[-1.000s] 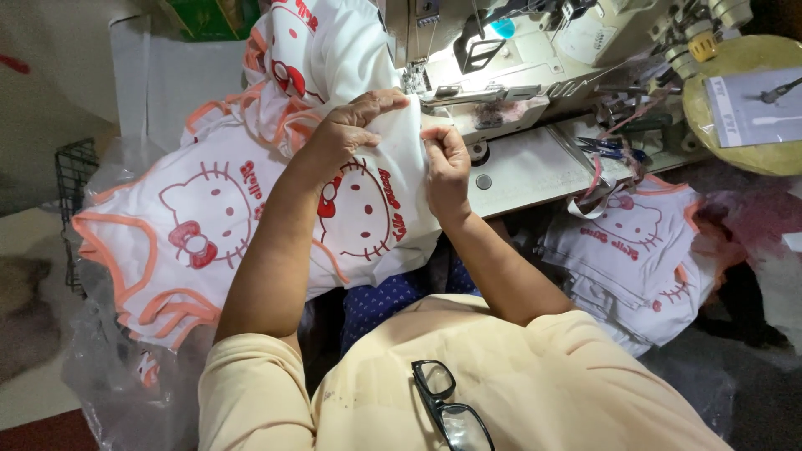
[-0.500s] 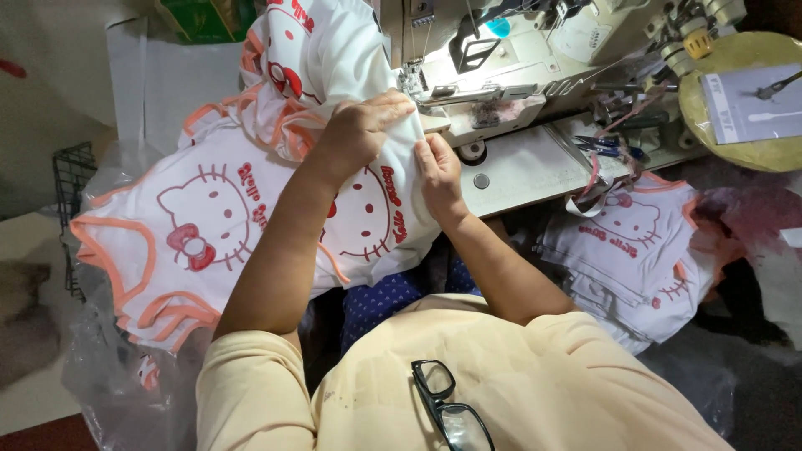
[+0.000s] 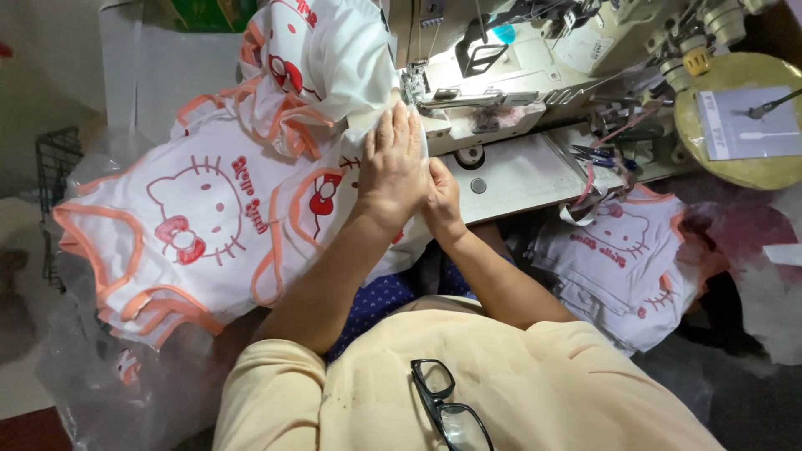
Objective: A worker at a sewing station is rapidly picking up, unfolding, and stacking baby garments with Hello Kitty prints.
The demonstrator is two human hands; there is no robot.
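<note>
- Two hands work one white garment (image 3: 334, 192) with a cartoon cat print and orange trim, holding it at the sewing machine (image 3: 501, 75); its edge lies right at the presser foot (image 3: 413, 83), while the rest spills off the table (image 3: 518, 175) to the left over a pile of like pieces (image 3: 167, 242).
- Judging by this, the step in hand is feeding the edge under the needle.
- Left hand (image 3: 393, 163): flat on the cloth, palm down, fingers straight and together, tips close to the foot; the grip is a press, not a pinch.
- Right hand (image 3: 443, 200): tucked beside and partly under the left, touching it; fingers seem curled on the cloth's edge, but whether they pinch it I cannot tell.
- Both forearms reach forward from the lap and converge at the machine.
- Next move likely calls for steady, even guiding with fingertips kept clear of the needle.
- Glasses (image 3: 447, 401) hang at the shirt front; another stack of garments (image 3: 618, 250) lies to the right.
</note>
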